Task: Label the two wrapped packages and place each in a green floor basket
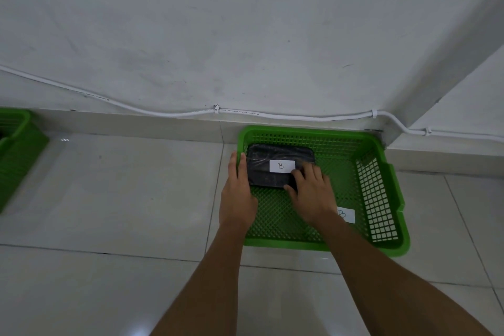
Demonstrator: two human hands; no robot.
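Observation:
A black wrapped package (268, 172) with a white label marked "B" (282, 166) lies in the far left part of a green floor basket (381, 245). My left hand (236, 194) rests flat along the package's left side, over the basket's left rim. My right hand (311, 191) lies on the package's near right corner, fingers bent over its edge. A second white "B" label (347, 215) is stuck on the basket near its front wall, partly hidden by my right forearm. Another green basket (19, 150) shows at the far left edge, its contents out of sight.
Both baskets stand on pale floor tiles against a white wall. A white cable (237, 112) runs along the wall just above the skirting. A wall corner juts out at the right, behind the basket.

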